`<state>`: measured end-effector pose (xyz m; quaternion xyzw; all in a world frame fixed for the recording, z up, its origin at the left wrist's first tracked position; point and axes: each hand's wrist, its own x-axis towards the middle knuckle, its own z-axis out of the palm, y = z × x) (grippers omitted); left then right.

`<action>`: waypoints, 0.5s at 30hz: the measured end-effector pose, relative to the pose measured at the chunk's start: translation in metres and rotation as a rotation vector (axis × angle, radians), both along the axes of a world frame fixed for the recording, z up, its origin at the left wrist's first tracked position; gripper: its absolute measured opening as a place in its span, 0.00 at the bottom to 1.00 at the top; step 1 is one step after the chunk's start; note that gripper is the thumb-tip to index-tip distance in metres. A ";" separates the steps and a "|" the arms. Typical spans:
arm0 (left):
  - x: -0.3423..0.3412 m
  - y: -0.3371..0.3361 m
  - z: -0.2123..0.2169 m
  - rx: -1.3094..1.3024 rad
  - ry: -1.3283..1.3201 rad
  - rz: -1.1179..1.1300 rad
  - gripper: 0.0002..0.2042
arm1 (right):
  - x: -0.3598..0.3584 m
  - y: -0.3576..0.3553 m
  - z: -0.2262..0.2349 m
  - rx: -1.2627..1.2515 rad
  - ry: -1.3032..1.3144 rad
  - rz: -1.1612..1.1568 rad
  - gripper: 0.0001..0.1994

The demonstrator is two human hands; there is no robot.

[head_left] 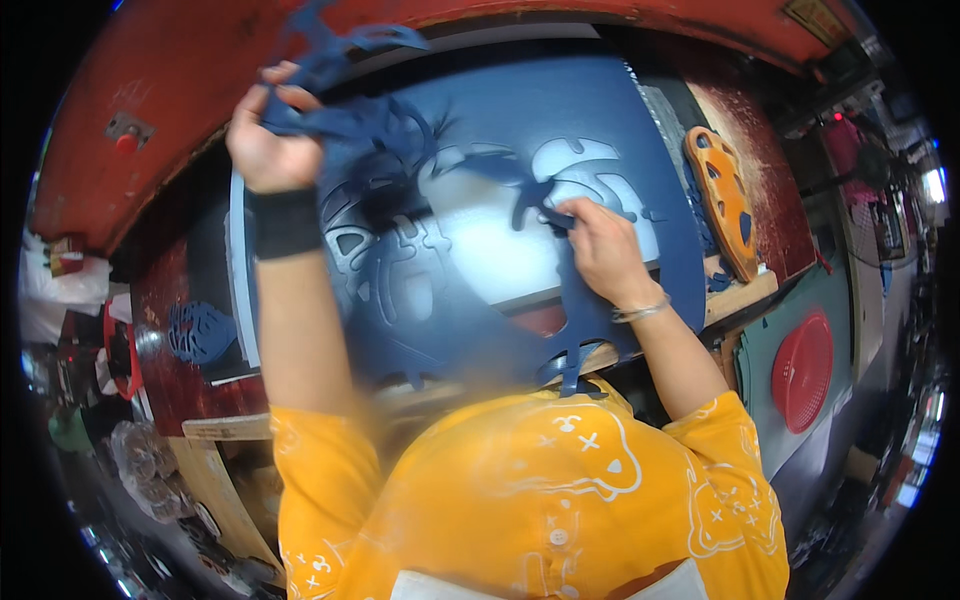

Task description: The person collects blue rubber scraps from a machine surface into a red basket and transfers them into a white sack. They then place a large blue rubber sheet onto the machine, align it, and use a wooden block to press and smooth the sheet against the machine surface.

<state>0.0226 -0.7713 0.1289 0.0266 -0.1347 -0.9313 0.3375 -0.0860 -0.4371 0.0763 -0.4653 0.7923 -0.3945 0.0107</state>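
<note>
A large dark blue sheet (pixel 620 100) with shapes cut into it lies in front of me on the work surface. My left hand (pixel 275 140) is raised at the far left, its fingers closed around a tangle of blue cut-out scrap (pixel 345 120), blurred by motion. Over the middle right of the sheet, my right hand (pixel 608 250) pinches a dark blue strip (pixel 540 203) between thumb and fingers. Pale, shiny cut shapes (pixel 575 155) show near that hand. A white area is exposed in the sheet's middle.
An orange mould-like plate with holes (pixel 722 195) lies at the right, by a wooden edge. A blue perforated piece (pixel 200 332) rests on the dark red surface at left. Red machine panels (pixel 170 60) border the back; a red basket (pixel 802 370) stands at lower right.
</note>
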 end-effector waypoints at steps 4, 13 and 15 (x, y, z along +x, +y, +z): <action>0.032 -0.073 0.062 -0.255 0.038 0.223 0.13 | -0.006 0.023 -0.013 0.118 -0.152 -0.073 0.12; 0.104 0.003 0.038 -1.664 -0.697 0.496 0.22 | 0.019 -0.110 0.036 0.129 0.112 0.429 0.14; 0.124 0.039 0.007 -1.605 -0.801 0.381 0.27 | 0.037 -0.162 0.023 0.181 0.086 0.567 0.15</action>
